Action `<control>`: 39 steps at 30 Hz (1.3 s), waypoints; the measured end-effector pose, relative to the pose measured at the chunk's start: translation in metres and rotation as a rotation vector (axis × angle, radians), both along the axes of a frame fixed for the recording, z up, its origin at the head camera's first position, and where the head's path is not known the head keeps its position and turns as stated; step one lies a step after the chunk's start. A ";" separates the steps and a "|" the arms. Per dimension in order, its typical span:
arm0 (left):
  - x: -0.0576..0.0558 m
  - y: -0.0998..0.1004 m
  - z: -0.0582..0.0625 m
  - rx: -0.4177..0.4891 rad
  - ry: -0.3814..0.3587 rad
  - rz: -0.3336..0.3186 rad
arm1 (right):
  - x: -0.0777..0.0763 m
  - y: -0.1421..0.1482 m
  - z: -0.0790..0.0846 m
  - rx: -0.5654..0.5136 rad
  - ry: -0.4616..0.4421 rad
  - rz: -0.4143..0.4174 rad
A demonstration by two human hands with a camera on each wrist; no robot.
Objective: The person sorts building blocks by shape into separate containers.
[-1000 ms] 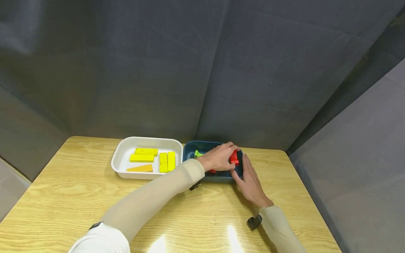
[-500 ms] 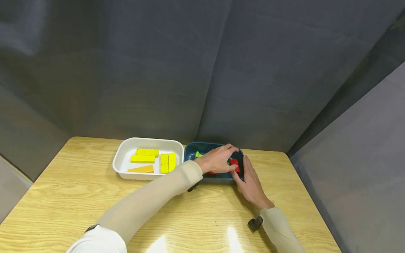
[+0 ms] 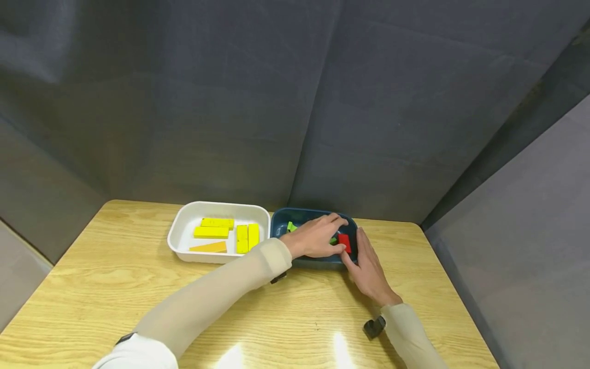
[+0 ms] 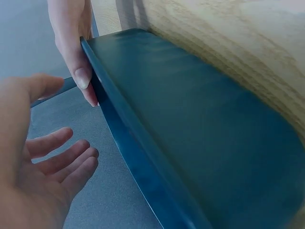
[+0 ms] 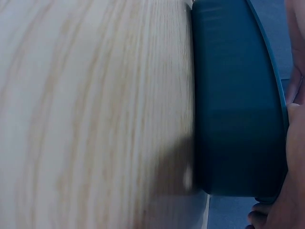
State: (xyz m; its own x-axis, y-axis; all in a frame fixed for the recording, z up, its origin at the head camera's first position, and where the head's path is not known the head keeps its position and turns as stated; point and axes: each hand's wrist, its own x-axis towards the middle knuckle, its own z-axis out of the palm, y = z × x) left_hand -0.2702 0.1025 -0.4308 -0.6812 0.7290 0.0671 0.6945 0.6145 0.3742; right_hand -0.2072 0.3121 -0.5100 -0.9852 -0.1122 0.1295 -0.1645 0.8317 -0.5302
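My left hand (image 3: 318,237) is over the dark blue tray (image 3: 313,263) in the head view, fingers spread and loosely bent with nothing between them. Just beside its thumb, a red block (image 3: 344,243) lies at the tray's right end. Bits of green blocks (image 3: 292,226) show around the hand, which hides much of the tray's inside. At the tray's front right corner, my right hand (image 3: 369,269) holds the tray, thumb over the front rim and fingers along the right end. In the left wrist view, the left fingers (image 4: 71,162) are apart from the tray wall.
A white tray (image 3: 203,258) stands left of the blue one, holding several yellow blocks (image 3: 211,232) and an orange wedge-like block (image 3: 209,247). Both trays are at the back of the wooden table (image 3: 276,328). A dark curtain (image 3: 230,102) hangs right behind them.
A red block that was upright between my left fingers and thumb now lies flat in the blue tray, let go. The right hand has stayed at the tray's corner.
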 end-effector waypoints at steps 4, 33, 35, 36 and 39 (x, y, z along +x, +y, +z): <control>0.002 -0.005 -0.002 0.001 0.021 -0.015 | 0.000 -0.001 0.000 0.007 0.001 -0.007; 0.066 -0.076 -0.002 0.064 0.201 -0.044 | 0.005 -0.004 0.006 0.046 0.060 -0.028; 0.073 -0.083 -0.003 0.073 0.208 -0.041 | 0.005 -0.004 0.007 0.053 0.069 -0.029; 0.075 -0.087 -0.004 0.082 0.207 -0.039 | 0.006 -0.004 0.007 0.055 0.077 -0.027; 0.084 -0.098 -0.007 0.107 0.203 -0.018 | 0.007 -0.004 0.007 0.051 0.100 -0.019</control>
State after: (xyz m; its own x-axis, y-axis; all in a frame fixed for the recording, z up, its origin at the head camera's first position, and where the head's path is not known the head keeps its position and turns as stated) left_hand -0.1866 0.0049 -0.4378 -0.6331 0.7222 0.2785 0.7724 0.5660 0.2882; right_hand -0.2001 0.3082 -0.5030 -0.9697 -0.1027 0.2216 -0.1983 0.8607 -0.4690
